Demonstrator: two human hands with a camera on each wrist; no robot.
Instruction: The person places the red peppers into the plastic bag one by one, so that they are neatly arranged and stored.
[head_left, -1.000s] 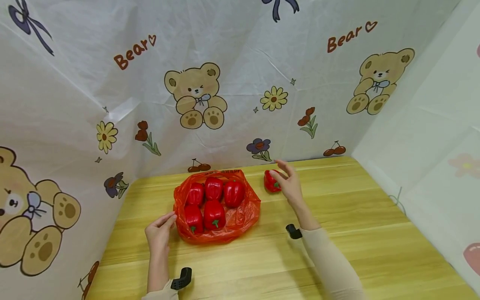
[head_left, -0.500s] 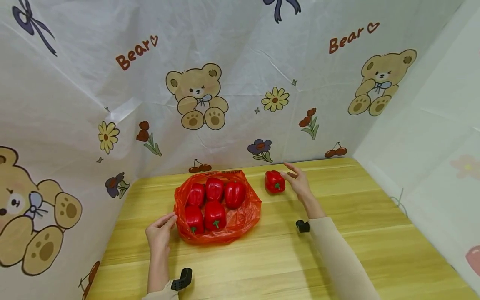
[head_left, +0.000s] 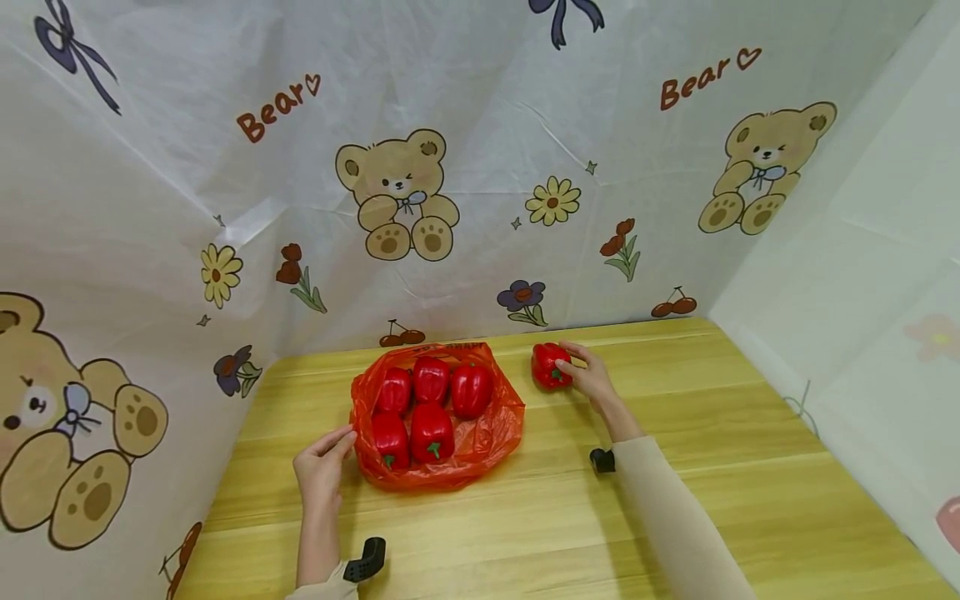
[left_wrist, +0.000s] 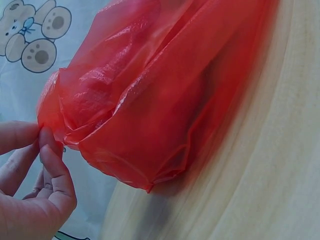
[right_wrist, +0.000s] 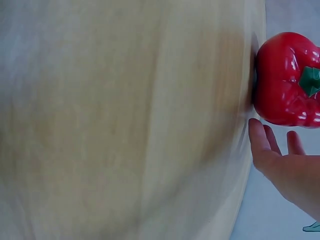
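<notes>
A red plastic bag (head_left: 491, 446) lies spread on the table with several red bell peppers (head_left: 432, 429) inside its mouth. My left hand (head_left: 321, 467) pinches the bag's left edge between thumb and fingers; the left wrist view shows the gathered film (left_wrist: 75, 132) at the fingertips. To the right of the bag, a single red bell pepper (head_left: 550, 365) with a green stem rests on the table. My right hand (head_left: 595, 382) is at that pepper's right side, thumb toward its front. In the right wrist view, its extended fingers (right_wrist: 261, 142) lie right beside the pepper (right_wrist: 285, 80).
The wood-grain table (head_left: 675, 467) meets a white sheet (head_left: 480, 200) printed with bears and flowers along the back. Another pale sheet (head_left: 855, 275) rises at the right. Black wrist cameras sit on both forearms.
My right hand drew back right from the loose pepper, then came in again at its right side. The left hand keeps its pinch on the bag. The loose pepper stays in place.
</notes>
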